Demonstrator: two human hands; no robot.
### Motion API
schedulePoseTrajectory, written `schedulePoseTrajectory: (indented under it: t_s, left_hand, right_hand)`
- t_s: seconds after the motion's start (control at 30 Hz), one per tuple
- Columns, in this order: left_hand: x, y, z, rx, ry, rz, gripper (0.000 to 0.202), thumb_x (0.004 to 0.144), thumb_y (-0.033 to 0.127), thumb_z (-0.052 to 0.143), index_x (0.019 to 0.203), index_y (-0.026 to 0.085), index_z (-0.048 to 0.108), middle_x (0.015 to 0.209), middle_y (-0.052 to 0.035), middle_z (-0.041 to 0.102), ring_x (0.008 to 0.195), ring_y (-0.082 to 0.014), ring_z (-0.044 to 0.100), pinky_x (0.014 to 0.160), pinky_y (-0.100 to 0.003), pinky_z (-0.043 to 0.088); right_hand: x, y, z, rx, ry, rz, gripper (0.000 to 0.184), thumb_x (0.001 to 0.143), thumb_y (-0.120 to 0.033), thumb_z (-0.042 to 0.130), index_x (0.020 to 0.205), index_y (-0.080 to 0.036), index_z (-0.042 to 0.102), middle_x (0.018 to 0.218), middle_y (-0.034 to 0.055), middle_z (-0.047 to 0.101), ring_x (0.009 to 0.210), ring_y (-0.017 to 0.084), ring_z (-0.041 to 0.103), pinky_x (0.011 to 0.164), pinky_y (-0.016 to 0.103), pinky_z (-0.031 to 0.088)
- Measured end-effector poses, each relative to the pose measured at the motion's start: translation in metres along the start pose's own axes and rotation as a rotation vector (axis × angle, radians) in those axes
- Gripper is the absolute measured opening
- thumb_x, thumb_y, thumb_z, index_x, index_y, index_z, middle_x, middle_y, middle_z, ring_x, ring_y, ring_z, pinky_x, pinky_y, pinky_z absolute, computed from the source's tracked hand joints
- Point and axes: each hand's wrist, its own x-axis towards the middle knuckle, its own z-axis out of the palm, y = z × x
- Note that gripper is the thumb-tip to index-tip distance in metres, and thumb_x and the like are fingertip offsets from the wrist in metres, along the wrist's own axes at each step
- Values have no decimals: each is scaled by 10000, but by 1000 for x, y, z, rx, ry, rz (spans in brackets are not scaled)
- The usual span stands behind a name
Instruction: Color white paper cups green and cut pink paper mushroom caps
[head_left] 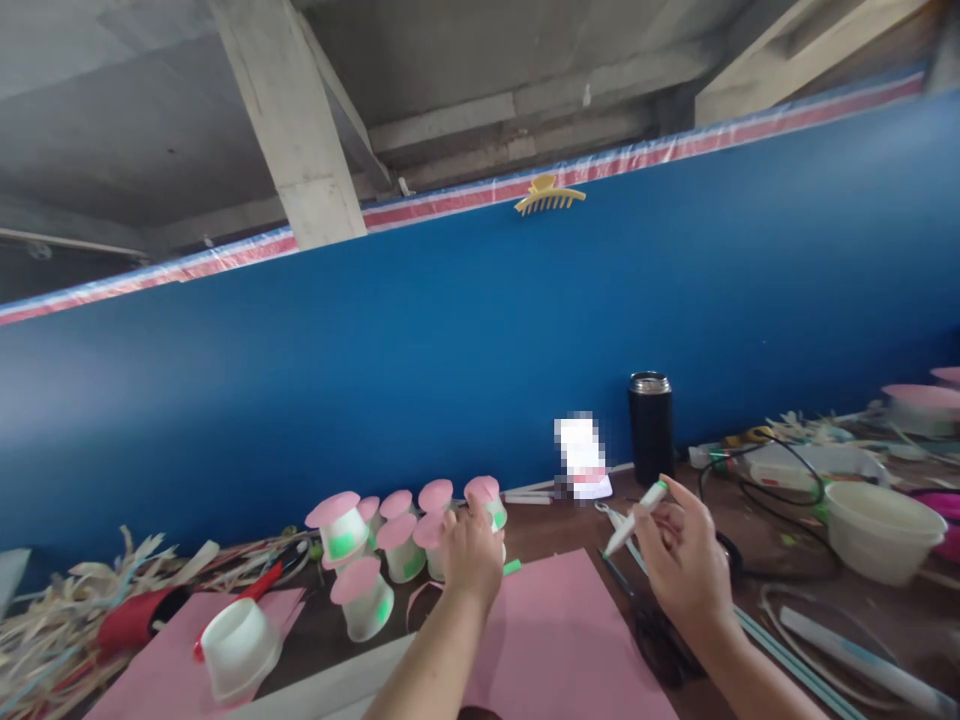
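My left hand [474,552] reaches into a group of small white cups topped with pink paper discs. Its fingers are bent around a cup [496,512] at the group's right end; the hand itself hides part of the grip. Several of these cups, such as the front one [367,612], carry bright green patches on their sides. Between the thumb and fingers of my right hand [686,555] is a white marker [634,520] with a green end, held at a slant. A green cap-like piece [512,567] shows just right of my left hand.
Pink paper [559,640] lies in front, beside scissors [660,640]. A bare white cup [238,645] and red-handled tool stand left, near shredded strips [45,620]. A black flask [651,430], a blurred-out bright screen, cables and a white tub [885,530] sit right. A blue panel [450,370] rises behind.
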Motion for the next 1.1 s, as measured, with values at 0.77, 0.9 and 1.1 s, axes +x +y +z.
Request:
schedulePoseTrajectory:
  t_s: [0.77, 0.9, 1.1]
  left_hand:
    - [-111, -24, -23, -847, -153, 320, 798, 776, 589, 606, 1430, 231, 324, 1302, -115, 606, 1166, -281, 584, 949, -376, 509]
    - [-125, -21, -5, -826, -129, 394, 780, 750, 632, 604, 1362, 193, 407, 1235, -139, 641, 1103, -276, 619, 931, -372, 520]
    - [-115, -19, -11, -885, 69, 527, 619, 759, 584, 634, 1245, 221, 510, 1144, -116, 677, 1035, -255, 644, 853, -365, 562]
  right_hand:
    - [-23, -18, 13, -4, -135, -71, 501, 866, -365, 558, 1319, -207, 415, 816, 14, 617, 586, 136, 556, 584, 286, 512]
    - [-24, -18, 13, 54, -174, -60, 501, 885, -373, 536, 1340, -221, 391, 821, 20, 614, 562, 136, 552, 529, 281, 499]
    - [-24, -11, 15, 121, -174, -42, 512, 873, -363, 571, 1338, -228, 405, 842, 31, 617, 614, 154, 586, 550, 298, 518]
